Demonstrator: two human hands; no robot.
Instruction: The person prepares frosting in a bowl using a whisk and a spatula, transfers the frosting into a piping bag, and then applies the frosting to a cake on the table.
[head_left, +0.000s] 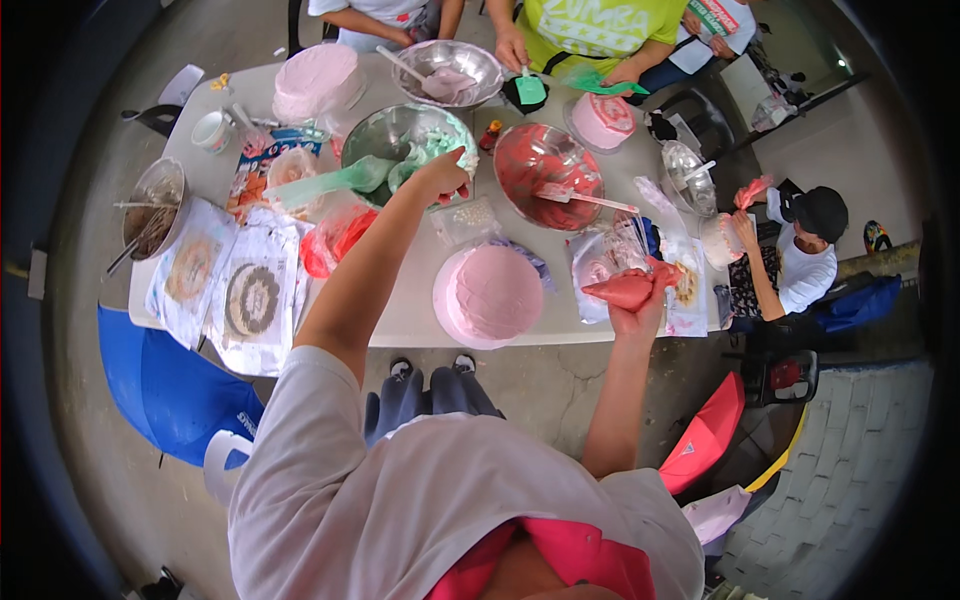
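Observation:
My left hand (444, 178) reaches out with its index finger extended over the near right rim of a steel bowl (360, 129) of green icing, and I see nothing held in it. In my right hand (637, 319) is a piping bag (628, 291) filled with red icing, raised above the table's right side. Between my arms stands a round cake (491, 292) covered in pink icing, touched by neither hand. A bowl (517, 169) smeared with red icing lies beyond it, with a spatula (577, 196) across its rim. A green piping bag (337, 182) rests against the green bowl.
Two more pink cakes (316, 81) (600, 120) stand at the table's far side. Printed sheets (255, 300) lie at the left, near a bowl with a whisk (150, 232). Across the table a person in a lime shirt (600, 30) holds a green spatula (530, 90). Another person (802, 255) pipes at the right.

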